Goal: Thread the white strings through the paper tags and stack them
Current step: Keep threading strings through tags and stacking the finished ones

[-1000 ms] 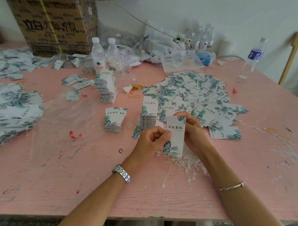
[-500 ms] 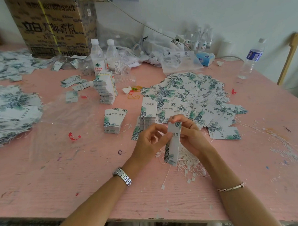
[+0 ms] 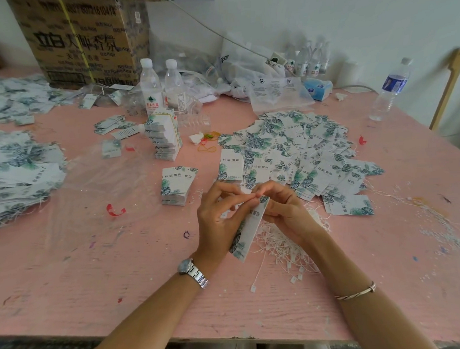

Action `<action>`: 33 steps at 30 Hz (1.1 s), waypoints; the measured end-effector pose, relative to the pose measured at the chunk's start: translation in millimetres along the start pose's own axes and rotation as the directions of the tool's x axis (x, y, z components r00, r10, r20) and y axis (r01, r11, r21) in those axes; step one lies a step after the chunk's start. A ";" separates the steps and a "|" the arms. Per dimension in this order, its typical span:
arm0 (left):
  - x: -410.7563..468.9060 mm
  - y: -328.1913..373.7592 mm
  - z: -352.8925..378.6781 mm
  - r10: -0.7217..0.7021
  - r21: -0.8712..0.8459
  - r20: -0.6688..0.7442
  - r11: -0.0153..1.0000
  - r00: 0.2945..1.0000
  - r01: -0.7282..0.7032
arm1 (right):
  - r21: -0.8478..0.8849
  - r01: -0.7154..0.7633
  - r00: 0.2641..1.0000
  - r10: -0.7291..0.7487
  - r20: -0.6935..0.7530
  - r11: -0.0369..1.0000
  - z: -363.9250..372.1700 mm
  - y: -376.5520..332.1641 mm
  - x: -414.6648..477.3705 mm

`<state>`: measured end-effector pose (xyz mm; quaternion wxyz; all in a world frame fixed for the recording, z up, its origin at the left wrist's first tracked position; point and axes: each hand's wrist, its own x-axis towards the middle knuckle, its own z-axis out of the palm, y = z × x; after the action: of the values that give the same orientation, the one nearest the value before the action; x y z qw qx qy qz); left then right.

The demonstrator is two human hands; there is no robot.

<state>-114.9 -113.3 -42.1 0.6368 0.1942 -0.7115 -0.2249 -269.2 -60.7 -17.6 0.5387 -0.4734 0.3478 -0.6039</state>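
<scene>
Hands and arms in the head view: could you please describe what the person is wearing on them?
Both forearms are bare, with no sleeves showing. The left wrist carries a silver metal-link watch; the right wrist has a thin silver bangle. No gloves on either hand, and no rings that I can make out.

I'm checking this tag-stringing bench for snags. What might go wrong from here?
The loose white strings lie tangled under the hands, so pulling one may drag several. The held tag, pinched by the left hand and right hand, might crease. The tall stack leans and could topple.
</scene>
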 end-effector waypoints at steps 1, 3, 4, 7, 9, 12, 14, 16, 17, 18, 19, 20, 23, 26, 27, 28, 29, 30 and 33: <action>-0.1 -0.2 -0.1 0.010 0.006 -0.002 1.000 1.000 -0.010 | -0.004 0.002 1.000 -0.002 -0.009 1.000 -0.6 1.3 0.1; 0.3 -1.1 0.0 0.027 0.019 -0.002 0.999 1.000 -0.027 | -0.010 0.011 1.000 -0.011 -0.019 1.000 -1.6 2.6 0.5; 0.6 -1.4 0.3 0.033 0.020 0.002 0.999 0.999 -0.033 | -0.012 0.016 1.000 -0.017 -0.019 1.000 -1.7 3.0 0.8; 1.1 -1.4 0.9 0.029 0.010 0.023 1.000 0.999 -0.029 | -0.012 0.019 1.000 -0.019 -0.018 1.000 -2.5 4.2 1.8; 0.9 -1.0 0.5 0.023 0.004 0.033 1.000 0.999 -0.023 | -0.007 0.018 1.000 -0.018 -0.009 1.000 -4.0 5.3 1.8; 0.6 1.2 -0.1 0.020 -0.010 0.039 1.000 0.999 -0.020 | 0.010 0.015 1.000 -0.015 0.017 1.000 -5.1 5.0 2.1; 0.9 2.7 -0.2 0.020 -0.018 0.043 1.000 0.999 -0.019 | 0.003 0.007 1.000 -0.007 0.026 1.000 -5.2 4.2 2.0; 0.8 3.4 0.1 0.015 -0.025 0.043 1.000 0.999 -0.014 | -0.010 0.000 1.000 0.000 0.031 1.000 -5.5 3.9 1.7; 0.4 3.6 0.3 0.010 -0.026 0.046 1.000 0.999 -0.009 | -0.020 -0.002 1.000 0.003 0.031 1.000 -5.6 3.8 1.4; 0.2 3.8 0.4 0.004 -0.026 0.050 1.000 0.999 -0.002 | -0.031 -0.005 0.999 0.006 0.031 1.000 -5.6 3.6 1.3; -0.1 4.1 0.5 -0.004 -0.024 0.055 1.000 0.998 0.005 | -0.039 -0.010 0.999 0.011 0.033 0.999 -5.3 3.3 1.1; -0.3 4.4 0.6 -0.013 -0.025 0.061 1.000 0.998 0.015 | -0.040 -0.019 0.999 0.021 0.038 0.999 -5.1 2.7 0.8; -0.8 5.2 0.7 -0.064 -0.047 0.067 0.997 0.996 0.068 | -0.022 -0.066 0.996 0.067 0.055 0.998 -4.4 0.1 -0.1; 0.0 3.3 -1.9 -0.109 -0.035 0.014 0.993 0.994 0.110 | 0.016 -0.104 0.994 0.104 0.014 0.994 -4.5 -3.8 1.4; 0.6 1.8 -2.7 -0.117 -0.040 -0.003 0.992 0.993 0.117 | 0.036 -0.112 0.994 0.112 -0.014 0.993 -5.5 -5.0 2.0; 1.2 0.0 -3.4 -0.131 -0.058 -0.014 0.990 0.991 0.130 | 0.058 -0.114 0.992 0.117 -0.042 0.992 -6.6 -6.1 2.5; 1.5 -1.2 -3.5 -0.154 -0.083 -0.022 0.985 0.988 0.151 | 0.086 -0.109 0.991 0.115 -0.068 0.990 -7.6 -7.4 2.8; 1.7 -2.0 -3.4 -0.178 -0.106 -0.026 0.979 0.984 0.174 | 0.118 -0.096 0.990 0.107 -0.093 0.988 -8.9 -8.7 3.2; -0.2 -3.9 -1.5 -0.225 -0.142 -0.033 0.966 0.974 0.218 | 0.227 -0.031 0.984 0.070 -0.166 0.973 -13.7 -11.3 3.9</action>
<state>-113.5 -116.6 -44.3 0.6367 0.2335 -0.6524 -0.3384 -285.7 -63.8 -10.5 0.5716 -0.3466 0.3349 -0.6641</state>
